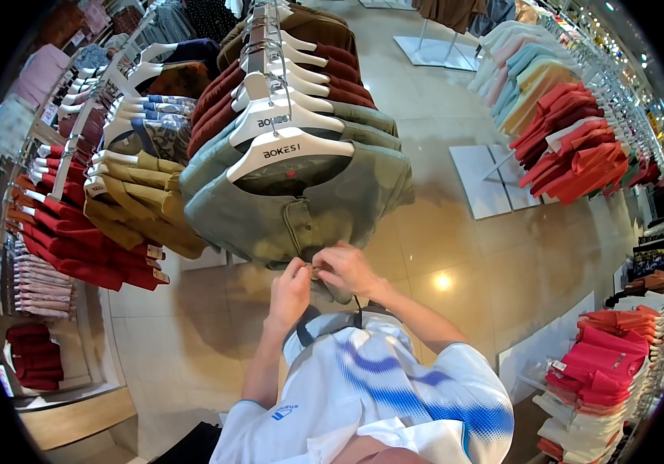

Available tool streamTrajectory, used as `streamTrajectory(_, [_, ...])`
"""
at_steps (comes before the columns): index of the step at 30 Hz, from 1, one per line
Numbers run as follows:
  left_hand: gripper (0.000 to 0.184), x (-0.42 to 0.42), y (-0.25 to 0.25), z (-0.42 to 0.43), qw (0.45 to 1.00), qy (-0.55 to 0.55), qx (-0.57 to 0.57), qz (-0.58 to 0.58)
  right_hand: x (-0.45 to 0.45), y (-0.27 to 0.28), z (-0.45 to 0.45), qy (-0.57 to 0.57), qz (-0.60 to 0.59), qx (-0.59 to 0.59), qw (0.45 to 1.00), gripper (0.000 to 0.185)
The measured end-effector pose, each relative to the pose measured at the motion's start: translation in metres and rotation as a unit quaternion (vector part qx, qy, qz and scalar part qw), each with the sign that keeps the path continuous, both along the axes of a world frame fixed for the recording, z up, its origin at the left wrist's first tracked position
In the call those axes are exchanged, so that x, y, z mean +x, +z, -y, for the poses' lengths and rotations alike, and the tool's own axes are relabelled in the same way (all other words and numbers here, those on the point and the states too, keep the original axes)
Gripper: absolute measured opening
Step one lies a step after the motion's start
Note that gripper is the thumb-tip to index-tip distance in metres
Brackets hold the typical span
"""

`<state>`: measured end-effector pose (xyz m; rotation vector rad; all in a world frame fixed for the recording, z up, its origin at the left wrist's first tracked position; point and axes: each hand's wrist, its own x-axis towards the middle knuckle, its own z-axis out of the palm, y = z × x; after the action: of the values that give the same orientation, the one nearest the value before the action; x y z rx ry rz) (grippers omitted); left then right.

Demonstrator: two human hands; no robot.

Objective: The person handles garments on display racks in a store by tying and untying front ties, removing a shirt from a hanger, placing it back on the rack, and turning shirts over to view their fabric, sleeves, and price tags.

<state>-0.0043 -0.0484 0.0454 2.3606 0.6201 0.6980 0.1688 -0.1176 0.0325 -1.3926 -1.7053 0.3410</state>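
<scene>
A grey-green camouflage-patterned shirt (247, 213) hangs in front of me on a white hanger (289, 155) marked BOKESI. Both my hands meet at the lower part of its front placket. My left hand (292, 288) is closed, its fingers pinching the shirt's front edge. Beside it, my right hand (346, 269) bends its fingers in on the same spot, also closed on the cloth. The fingertips nearly touch each other. Any button between them is too small to make out. Above the hands the collar and upper placket hang loose.
Behind the shirt, more green and dark red shirts (216, 112) hang on the same rail. Mustard shirts (135, 193) and red garments (85, 240) hang at the left. Racks with coral garments (579, 155) and pink garments (599, 363) stand on the right. Tiled floor (440, 255) lies between.
</scene>
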Motion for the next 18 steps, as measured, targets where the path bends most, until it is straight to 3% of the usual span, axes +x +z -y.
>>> streamTrajectory(6, [0.013,0.002,-0.007,0.005,0.989,0.074,0.108,-0.065,-0.005,-0.004,-0.004,-0.039,-0.002,0.042,0.998,0.02])
streamTrajectory(11, [0.015,0.002,-0.012,0.007,0.986,0.093,0.138,0.002,-0.006,0.007,-0.007,-0.038,0.026,0.055,0.997,0.019])
streamTrajectory(15, [0.005,-0.003,-0.025,0.001,0.989,0.09,0.089,0.079,-0.007,0.008,-0.009,-0.036,0.148,0.099,0.983,0.017])
streamTrajectory(16, [0.004,-0.009,-0.029,-0.003,0.983,0.063,-0.134,0.111,-0.007,0.008,-0.008,-0.027,0.195,0.109,0.974,0.017])
streamTrajectory(17, [0.008,-0.014,-0.032,-0.006,0.926,0.032,-0.35,0.138,-0.006,0.009,-0.008,-0.026,0.195,0.109,0.974,0.017])
streamTrajectory(18, [0.008,-0.016,-0.027,-0.009,0.926,0.032,-0.35,0.139,-0.005,0.009,-0.009,-0.014,0.201,0.125,0.971,0.016])
